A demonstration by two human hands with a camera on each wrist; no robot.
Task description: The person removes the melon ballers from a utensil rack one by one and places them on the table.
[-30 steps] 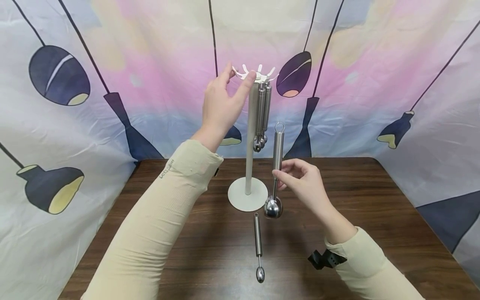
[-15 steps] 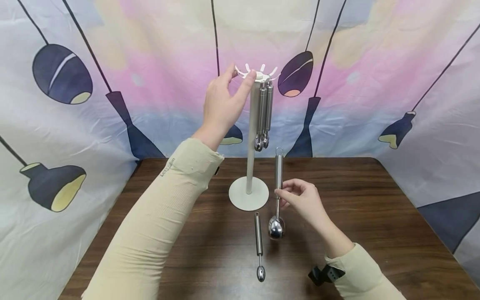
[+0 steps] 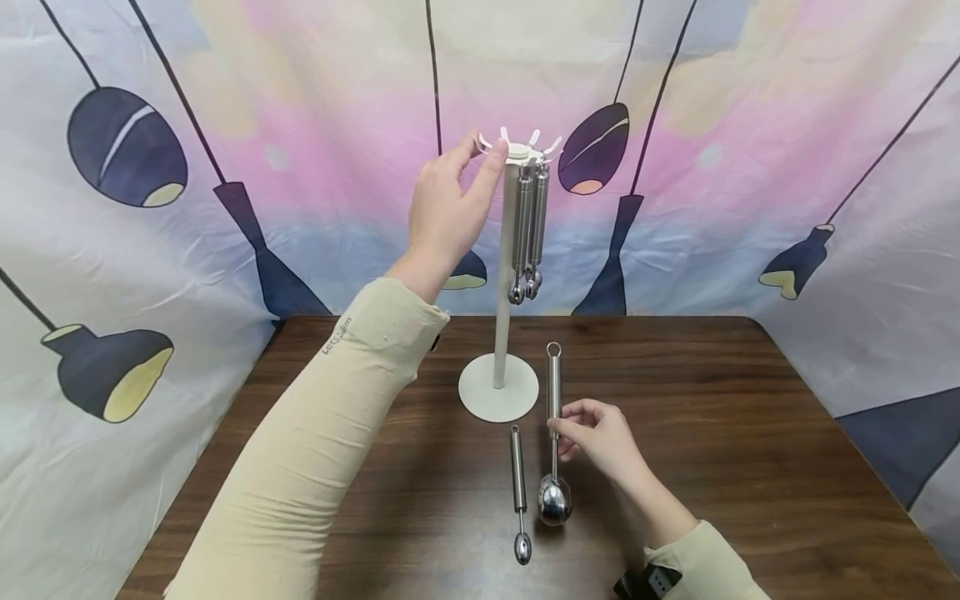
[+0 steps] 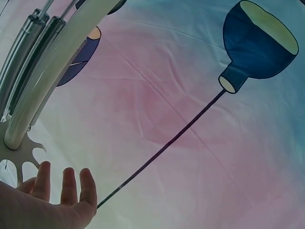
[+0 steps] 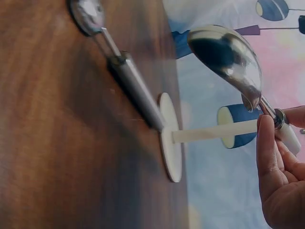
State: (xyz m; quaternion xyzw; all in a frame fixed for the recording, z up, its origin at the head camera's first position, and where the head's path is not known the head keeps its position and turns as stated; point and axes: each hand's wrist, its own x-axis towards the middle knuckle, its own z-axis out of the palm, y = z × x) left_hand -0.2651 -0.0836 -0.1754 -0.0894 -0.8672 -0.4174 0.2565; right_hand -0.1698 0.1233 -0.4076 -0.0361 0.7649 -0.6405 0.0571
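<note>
While wrist views crop both hands (image 4: 57,207) (image 5: 285,191), fingers (image 5: 267,150) partly cover the scoop (image 5: 228,57).

Light is being mirrored by the polished metal of the large spoon (image 3: 555,500) and small spoon (image 3: 518,475). A smooth, near-matt finish is being shown by the stand (image 3: 502,325), a soft sheen by the wood-grained table (image 3: 697,400) and creased cloth backdrop (image 3: 337,217).

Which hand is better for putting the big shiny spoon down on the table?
Probably the right hand: it pinches the big spoon low over the table. The left hand is up at the top of the white stand, away from the spoon.
</note>
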